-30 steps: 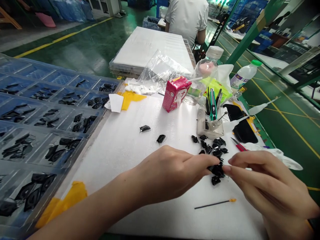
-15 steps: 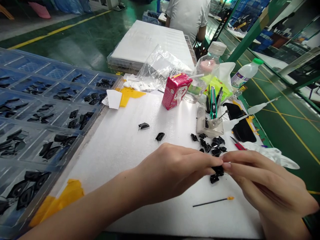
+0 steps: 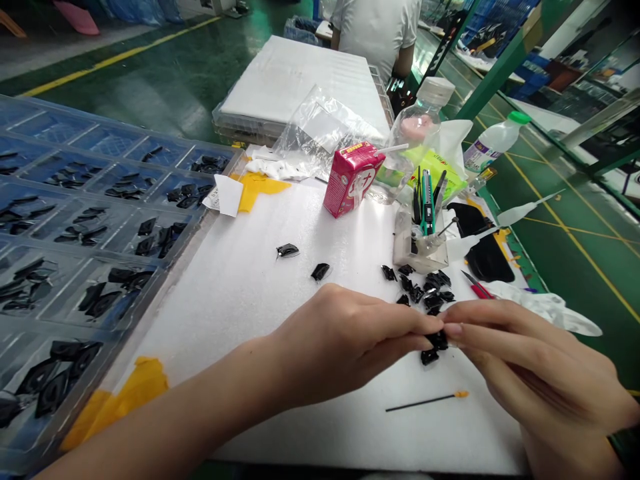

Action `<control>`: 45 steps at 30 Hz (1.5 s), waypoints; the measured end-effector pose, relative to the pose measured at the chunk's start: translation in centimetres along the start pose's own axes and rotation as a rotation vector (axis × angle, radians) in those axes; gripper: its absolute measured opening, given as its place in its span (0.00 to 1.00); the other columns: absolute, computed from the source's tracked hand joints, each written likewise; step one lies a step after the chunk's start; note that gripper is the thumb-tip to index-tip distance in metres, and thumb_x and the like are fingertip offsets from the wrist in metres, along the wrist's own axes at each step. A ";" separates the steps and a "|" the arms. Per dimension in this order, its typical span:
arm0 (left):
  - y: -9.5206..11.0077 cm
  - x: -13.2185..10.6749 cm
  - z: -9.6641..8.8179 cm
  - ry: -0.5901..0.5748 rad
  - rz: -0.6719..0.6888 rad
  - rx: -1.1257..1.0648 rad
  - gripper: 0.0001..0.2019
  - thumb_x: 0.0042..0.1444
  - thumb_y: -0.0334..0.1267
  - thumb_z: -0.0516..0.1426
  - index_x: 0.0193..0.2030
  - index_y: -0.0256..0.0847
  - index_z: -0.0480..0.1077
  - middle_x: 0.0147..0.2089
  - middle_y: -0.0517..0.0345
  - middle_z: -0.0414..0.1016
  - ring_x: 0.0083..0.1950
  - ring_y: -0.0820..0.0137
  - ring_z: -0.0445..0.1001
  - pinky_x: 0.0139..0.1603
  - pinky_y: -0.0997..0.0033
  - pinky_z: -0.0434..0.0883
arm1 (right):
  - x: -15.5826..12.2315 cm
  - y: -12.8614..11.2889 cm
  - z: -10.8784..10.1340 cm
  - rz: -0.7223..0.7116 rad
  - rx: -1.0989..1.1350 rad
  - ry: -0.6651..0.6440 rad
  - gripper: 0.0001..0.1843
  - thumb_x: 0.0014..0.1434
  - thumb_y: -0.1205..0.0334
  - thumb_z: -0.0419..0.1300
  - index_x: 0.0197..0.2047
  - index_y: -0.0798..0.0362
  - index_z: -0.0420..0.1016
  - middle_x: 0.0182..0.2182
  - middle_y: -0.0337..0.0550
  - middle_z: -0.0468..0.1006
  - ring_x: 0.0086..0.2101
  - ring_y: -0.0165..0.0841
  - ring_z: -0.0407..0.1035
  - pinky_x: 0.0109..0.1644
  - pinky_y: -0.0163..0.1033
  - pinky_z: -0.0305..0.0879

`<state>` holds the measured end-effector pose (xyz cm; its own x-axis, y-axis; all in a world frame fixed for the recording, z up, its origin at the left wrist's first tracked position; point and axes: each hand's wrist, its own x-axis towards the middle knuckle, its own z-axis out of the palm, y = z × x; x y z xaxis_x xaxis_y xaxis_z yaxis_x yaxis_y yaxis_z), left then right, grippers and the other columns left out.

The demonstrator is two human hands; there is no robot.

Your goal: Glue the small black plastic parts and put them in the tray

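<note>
**Two hands pinch a small black piece over white foam**

The left hand (image 3: 345,343) and the right hand (image 3: 530,360) meet over a white foam sheet (image 3: 225,313). Their fingertips press close together and pinch a shiny black piece (image 3: 439,340) between them. The fingers hide part of it, so I cannot tell its full shape. A second black piece (image 3: 429,357) lies on the foam just below the hands, not touching them.

A second ago the right fingers were more spread out. Now they lie closer together, and the two hands sit nearer each other. The whole view has moved a tiny bit, so things sit a little higher in the picture.

A pile of black pieces (image 3: 430,293) lies just above the hands. Two more black pieces (image 3: 304,261) sit alone further left. A thin black stick with an orange tip (image 3: 427,401) lies near the right hand.

Further up stand a pink juice box (image 3: 351,180) and a clear cup holding a green cutter knife (image 3: 426,203). To the left, a blue tray (image 3: 165,280) holds many black pieces in its small rooms. Far ahead, a person in a white shirt (image 3: 375,33) sits with their back turned.
</note>
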<state>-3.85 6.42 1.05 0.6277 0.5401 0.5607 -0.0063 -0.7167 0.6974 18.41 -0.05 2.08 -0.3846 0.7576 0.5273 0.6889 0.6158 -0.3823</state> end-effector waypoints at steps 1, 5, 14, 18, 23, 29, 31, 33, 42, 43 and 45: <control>0.0 0.0 0.0 0.001 -0.001 -0.005 0.08 0.60 0.27 0.59 0.45 0.27 0.77 0.36 0.50 0.84 0.32 0.71 0.82 0.32 0.79 0.75 | 0.0 0.0 0.0 0.002 -0.006 -0.003 0.19 0.55 0.82 0.58 0.44 0.51 0.76 0.41 0.41 0.77 0.35 0.30 0.75 0.37 0.37 0.70; 0.0 0.0 0.1 0.014 -0.018 -0.032 0.08 0.59 0.27 0.60 0.44 0.27 0.77 0.36 0.49 0.85 0.33 0.70 0.83 0.33 0.79 0.76 | 0.1 -0.7 0.2 0.019 -0.032 0.032 0.18 0.56 0.81 0.59 0.43 0.50 0.76 0.40 0.41 0.77 0.34 0.30 0.75 0.37 0.37 0.70; 0.1 0.0 0.2 0.042 -0.003 -0.046 0.07 0.59 0.26 0.60 0.44 0.30 0.77 0.38 0.51 0.85 0.37 0.70 0.84 0.38 0.80 0.79 | -0.1 -1.9 0.2 0.118 -0.083 0.068 0.18 0.59 0.78 0.59 0.45 0.45 0.77 0.40 0.40 0.79 0.34 0.31 0.74 0.36 0.39 0.69; 0.1 0.0 0.2 0.051 0.061 -0.027 0.06 0.59 0.24 0.59 0.43 0.28 0.76 0.41 0.48 0.84 0.40 0.69 0.84 0.41 0.79 0.79 | -0.2 -1.7 0.2 0.109 -0.063 0.070 0.19 0.58 0.79 0.59 0.45 0.46 0.77 0.41 0.41 0.78 0.34 0.31 0.74 0.38 0.40 0.70; 0.2 0.0 0.6 0.058 0.044 -0.023 0.04 0.59 0.28 0.61 0.40 0.29 0.76 0.39 0.47 0.84 0.39 0.68 0.83 0.41 0.76 0.78 | 0.3 -1.1 0.4 0.016 -0.019 0.006 0.19 0.56 0.80 0.60 0.47 0.50 0.74 0.40 0.42 0.77 0.36 0.30 0.74 0.37 0.36 0.70; 0.8 0.0 1.3 0.141 -0.105 -0.022 0.03 0.60 0.29 0.60 0.38 0.30 0.74 0.33 0.51 0.81 0.32 0.72 0.79 0.35 0.76 0.75 | 0.8 -0.1 1.1 0.142 0.266 -0.052 0.15 0.60 0.74 0.58 0.49 0.51 0.69 0.37 0.44 0.73 0.37 0.33 0.72 0.35 0.37 0.72; 0.9 0.0 1.4 0.161 -0.126 -0.059 0.03 0.60 0.29 0.60 0.38 0.31 0.75 0.33 0.51 0.81 0.33 0.71 0.79 0.36 0.75 0.75 | 0.9 -0.1 1.2 0.218 0.303 -0.133 0.12 0.63 0.70 0.56 0.49 0.50 0.68 0.36 0.44 0.73 0.36 0.33 0.71 0.33 0.37 0.72; 0.9 0.0 1.4 0.192 -0.130 -0.072 0.03 0.59 0.29 0.61 0.38 0.31 0.75 0.33 0.51 0.80 0.34 0.70 0.79 0.37 0.74 0.75 | 1.0 -0.2 1.3 0.234 0.311 -0.193 0.10 0.64 0.69 0.54 0.48 0.50 0.68 0.37 0.44 0.73 0.37 0.33 0.71 0.33 0.36 0.71; 1.3 -0.5 2.2 0.315 -0.018 0.204 0.03 0.57 0.30 0.63 0.37 0.34 0.74 0.31 0.55 0.80 0.30 0.73 0.78 0.31 0.78 0.75 | 0.9 -0.6 2.2 0.174 0.385 -0.113 0.11 0.64 0.72 0.51 0.47 0.51 0.68 0.36 0.44 0.72 0.36 0.33 0.70 0.32 0.37 0.69; 1.4 -0.6 2.2 0.314 -0.007 0.241 0.03 0.57 0.30 0.63 0.38 0.34 0.74 0.31 0.56 0.80 0.30 0.73 0.78 0.31 0.78 0.75 | 0.9 -0.6 2.2 0.177 0.384 -0.109 0.11 0.64 0.72 0.51 0.46 0.51 0.68 0.36 0.44 0.72 0.35 0.33 0.70 0.32 0.37 0.69; 1.4 -0.7 2.0 0.301 0.004 0.303 0.03 0.59 0.31 0.62 0.38 0.35 0.73 0.32 0.57 0.81 0.30 0.74 0.79 0.31 0.78 0.75 | 0.9 -0.6 2.3 0.190 0.385 -0.108 0.10 0.64 0.71 0.52 0.46 0.50 0.68 0.36 0.44 0.72 0.35 0.33 0.70 0.32 0.36 0.69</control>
<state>-2.70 4.13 0.77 0.3728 0.6093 0.6998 0.2491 -0.7922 0.5571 16.24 0.74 1.07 -0.3493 0.8709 0.3457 0.4821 0.4834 -0.7307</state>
